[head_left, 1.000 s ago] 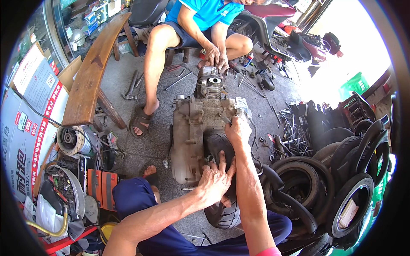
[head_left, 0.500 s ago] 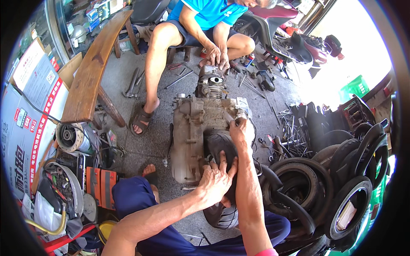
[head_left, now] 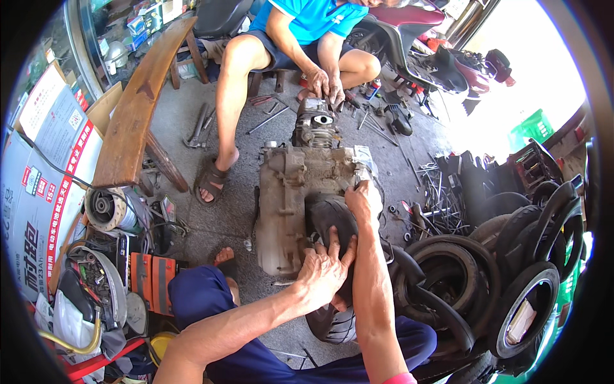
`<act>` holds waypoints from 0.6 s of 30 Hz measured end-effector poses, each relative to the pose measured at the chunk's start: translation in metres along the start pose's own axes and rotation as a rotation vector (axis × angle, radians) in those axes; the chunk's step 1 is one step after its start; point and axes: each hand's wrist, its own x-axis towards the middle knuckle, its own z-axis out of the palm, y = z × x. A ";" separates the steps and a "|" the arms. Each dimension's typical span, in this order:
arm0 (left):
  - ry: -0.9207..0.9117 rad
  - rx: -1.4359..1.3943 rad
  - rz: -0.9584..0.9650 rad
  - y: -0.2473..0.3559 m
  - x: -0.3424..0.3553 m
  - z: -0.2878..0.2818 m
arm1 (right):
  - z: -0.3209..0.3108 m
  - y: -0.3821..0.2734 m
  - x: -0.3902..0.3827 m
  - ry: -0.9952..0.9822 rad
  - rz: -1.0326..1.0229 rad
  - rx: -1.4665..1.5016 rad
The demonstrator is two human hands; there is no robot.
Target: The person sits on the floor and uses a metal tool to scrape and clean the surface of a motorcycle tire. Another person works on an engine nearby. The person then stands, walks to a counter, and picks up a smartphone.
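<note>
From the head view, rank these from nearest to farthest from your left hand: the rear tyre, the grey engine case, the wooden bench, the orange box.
From the left hand:
1. Rear tyre: directly under the palm, touching.
2. Grey engine case: just left and ahead of it.
3. Orange box: on the floor, far left.
4. Wooden bench: far ahead, upper left.

Daylight floods in from the upper right, where the open doorway [head_left: 511,96] burns out to white glare; the concrete floor [head_left: 211,128] is evenly lit with soft, short shadows; the centre is sharp; fisheye bending curves the wooden bench [head_left: 137,121] and stacked tyres [head_left: 511,281] toward a black circular rim.
</note>
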 end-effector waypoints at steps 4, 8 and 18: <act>-0.039 0.005 -0.029 0.005 0.002 0.002 | 0.002 0.004 -0.003 0.026 -0.101 -0.019; 0.010 0.014 0.023 0.001 0.000 0.002 | -0.010 -0.003 -0.006 0.019 -0.033 -0.064; 0.023 0.025 0.037 -0.001 -0.001 0.006 | -0.004 0.001 -0.009 -0.039 -0.276 0.016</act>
